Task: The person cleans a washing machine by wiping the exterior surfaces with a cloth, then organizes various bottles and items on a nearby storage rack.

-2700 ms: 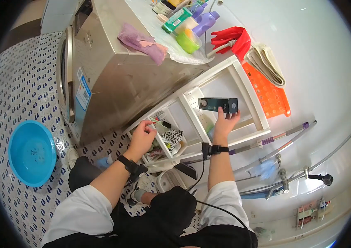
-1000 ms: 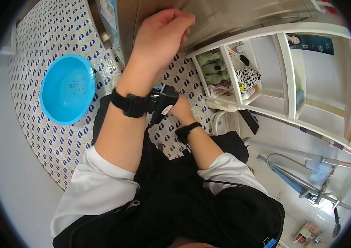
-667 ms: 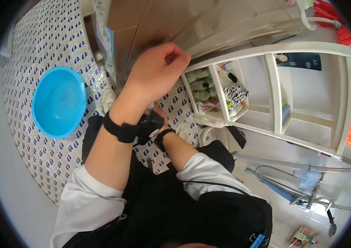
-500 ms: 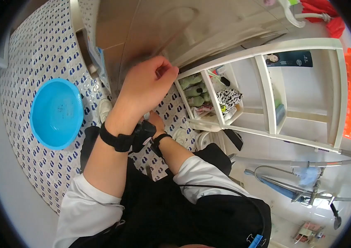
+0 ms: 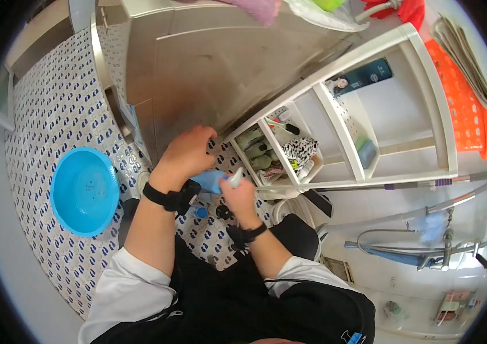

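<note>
My right hand is closed around a light-blue bottle with a white nozzle on top. The bottle is tilted in front of my legs, its far end partly behind my left wrist. My left hand hovers beyond it, close to the brownish, shiny panel. Its fingers are curled, and I cannot make out what is in them. Black straps with small devices circle both wrists. On the patterned floor below stands a bottle with a blue cap, a small black object beside it.
A white shelf rack with bottles and small items stands at right. Beyond it are an orange basket and shower fittings. A blue basin sits on the floor at left. A white bucket is near my right knee.
My right hand has risen from low behind my left wrist, bringing the light-blue bottle into view. My left hand has come down and left, nearer to me. The view has shifted.
</note>
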